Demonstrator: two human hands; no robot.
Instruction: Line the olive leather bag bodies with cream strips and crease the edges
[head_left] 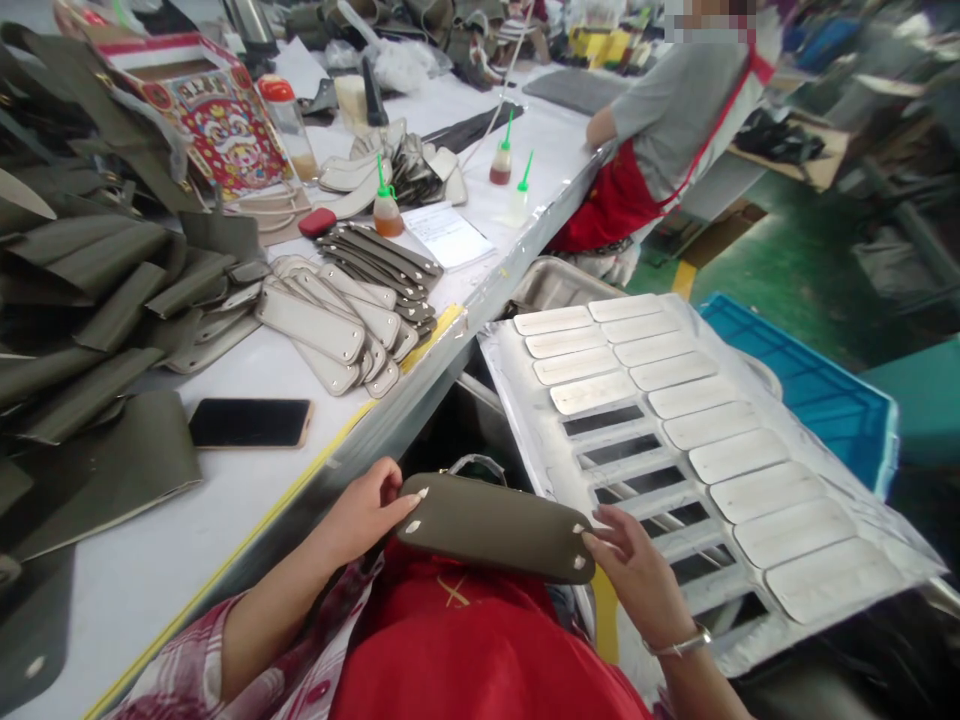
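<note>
A dark olive leather panel (495, 525) with rounded ends is held level in front of my red apron. Small pale tabs show near both its ends. My left hand (375, 510) pinches the panel's left end, thumb on top by a tab. At the other end, the fingers of my right hand (630, 560) are closed on the edge near two tabs. To the right lies a white board (540, 440) bearing rows of pale rounded strips (742, 443), with several dark slots on its near side.
On the left table are a phone (251, 423), stacked beige strips (322, 320), dark strips (382, 260), olive leather pieces (97, 300) and a glue bottle (387, 212). A co-worker (675, 130) sits at the table's far right. Behind the board stands a blue crate (817, 370).
</note>
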